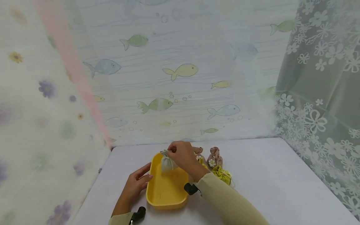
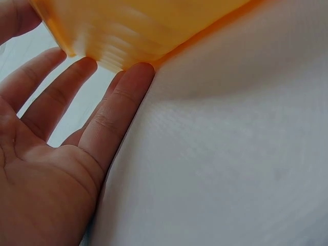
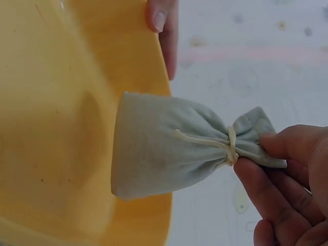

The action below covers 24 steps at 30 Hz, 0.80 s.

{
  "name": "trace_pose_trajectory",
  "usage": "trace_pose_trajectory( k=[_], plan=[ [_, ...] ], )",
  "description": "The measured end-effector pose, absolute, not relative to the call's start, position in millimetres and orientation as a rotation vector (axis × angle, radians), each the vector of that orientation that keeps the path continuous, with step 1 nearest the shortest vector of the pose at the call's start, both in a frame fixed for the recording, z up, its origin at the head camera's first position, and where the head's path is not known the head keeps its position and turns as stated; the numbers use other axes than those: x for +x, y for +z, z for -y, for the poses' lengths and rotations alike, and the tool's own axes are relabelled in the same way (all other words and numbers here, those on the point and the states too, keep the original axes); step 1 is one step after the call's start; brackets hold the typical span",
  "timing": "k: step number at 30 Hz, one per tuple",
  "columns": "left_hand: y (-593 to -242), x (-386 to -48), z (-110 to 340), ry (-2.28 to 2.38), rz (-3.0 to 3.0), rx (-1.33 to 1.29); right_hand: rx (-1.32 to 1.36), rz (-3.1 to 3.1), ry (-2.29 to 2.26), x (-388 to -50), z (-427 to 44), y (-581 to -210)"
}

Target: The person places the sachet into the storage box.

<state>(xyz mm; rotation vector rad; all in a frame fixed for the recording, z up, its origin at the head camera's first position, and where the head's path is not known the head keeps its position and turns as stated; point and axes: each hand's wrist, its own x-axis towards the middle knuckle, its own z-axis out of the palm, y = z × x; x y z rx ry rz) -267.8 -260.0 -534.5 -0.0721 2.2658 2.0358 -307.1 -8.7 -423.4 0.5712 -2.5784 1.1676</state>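
Observation:
With thumb and fingers, my right hand (image 1: 183, 155) pinches the gathered neck of a pale grey-green drawstring pouch (image 3: 159, 146). In the right wrist view a cream cord is tied round that neck, and the pouch's flat bottom hangs over the inside of a yellow tray (image 1: 166, 195). At the tray's left side is my left hand (image 1: 135, 184). Its fingers (image 2: 120, 110), fairly straight in the left wrist view, touch the tray's outer wall, and the thumb lies against the rim. The tray's floor looks bare in the head view beneath the pouch.
To the right of the tray stand pink-brown pouches (image 1: 215, 157), one with a white flower. Yellow-green pouches (image 1: 222, 175) lie in front of them, partly behind my right wrist. A white cloth covers the table (image 1: 267, 181). Patterned curtains (image 1: 180, 93) hang behind and at both sides.

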Motion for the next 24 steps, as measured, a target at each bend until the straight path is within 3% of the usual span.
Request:
trace_pose_trajectory(
  k=[24],
  plan=[
    [-535.6,-265.9,265.4,1.949,-2.309,-0.006,0.498,2.75,1.108,-314.2,28.7,-439.6]
  ],
)
